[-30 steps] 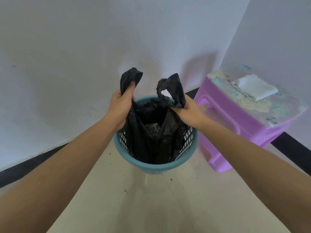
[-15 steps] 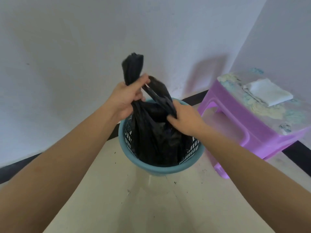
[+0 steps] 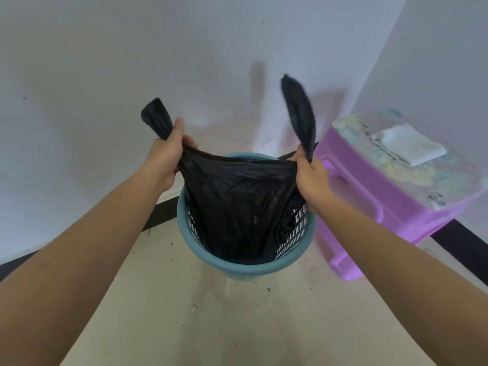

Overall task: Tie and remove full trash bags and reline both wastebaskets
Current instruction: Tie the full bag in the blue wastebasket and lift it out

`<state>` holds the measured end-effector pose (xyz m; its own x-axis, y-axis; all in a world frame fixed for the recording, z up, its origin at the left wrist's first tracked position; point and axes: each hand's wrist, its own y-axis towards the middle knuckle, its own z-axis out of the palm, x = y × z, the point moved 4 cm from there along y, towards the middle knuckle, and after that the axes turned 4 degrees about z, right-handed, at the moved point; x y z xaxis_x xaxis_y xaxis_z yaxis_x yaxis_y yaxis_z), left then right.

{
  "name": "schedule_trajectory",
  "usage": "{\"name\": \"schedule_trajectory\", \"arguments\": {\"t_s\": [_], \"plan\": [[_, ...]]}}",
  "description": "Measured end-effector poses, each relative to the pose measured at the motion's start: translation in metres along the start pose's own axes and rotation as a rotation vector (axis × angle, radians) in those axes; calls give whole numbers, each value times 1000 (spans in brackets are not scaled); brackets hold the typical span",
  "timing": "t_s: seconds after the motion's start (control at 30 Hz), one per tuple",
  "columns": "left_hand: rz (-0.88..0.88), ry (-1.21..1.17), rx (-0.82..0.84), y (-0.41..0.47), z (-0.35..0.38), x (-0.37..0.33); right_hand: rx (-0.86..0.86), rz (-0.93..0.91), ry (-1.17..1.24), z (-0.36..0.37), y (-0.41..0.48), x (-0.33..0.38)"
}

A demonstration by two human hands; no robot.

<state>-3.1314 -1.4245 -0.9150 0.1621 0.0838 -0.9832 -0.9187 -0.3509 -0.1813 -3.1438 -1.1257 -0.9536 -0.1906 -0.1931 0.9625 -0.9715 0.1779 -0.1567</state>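
A black trash bag [image 3: 237,202] sits inside a teal perforated wastebasket [image 3: 245,268] on the floor in the room's corner. My left hand [image 3: 165,157] grips the bag's left handle, whose end sticks up above my fist. My right hand [image 3: 309,173] grips the right handle, a long strip that stands up above it. The two handles are pulled wide apart, so the bag's top edge is stretched taut between my hands over the basket. The bag's contents are hidden.
A purple plastic stool [image 3: 390,196] stands right of the basket, touching or nearly touching it, with a folded white cloth [image 3: 409,145] on top. White walls meet behind the basket, with a black skirting [image 3: 161,212] along the floor. Pale tiled floor [image 3: 237,326] lies in front.
My hands had brought the two handles together above the basket, crossing them. Now they have pulled apart sideways, the bag's top stretched wide between them.
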Motion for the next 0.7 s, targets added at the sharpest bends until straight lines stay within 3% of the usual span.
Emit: {"name": "schedule_trajectory", "arguments": {"t_s": [0.13,0.3,0.37,0.5,0.7], "plan": [[14,-89,286,-6,9,8,5,133,379,10,0,1],[47,60,574,-19,32,22,71,188,385,20,-4,-3],[30,23,564,-24,43,21,92,179,303,24,-6,-4],[-118,-405,423,-25,55,19,171,113,35,21,-13,-12],[-205,-377,516,-36,64,25,235,121,-65,21,-21,-24]]}}
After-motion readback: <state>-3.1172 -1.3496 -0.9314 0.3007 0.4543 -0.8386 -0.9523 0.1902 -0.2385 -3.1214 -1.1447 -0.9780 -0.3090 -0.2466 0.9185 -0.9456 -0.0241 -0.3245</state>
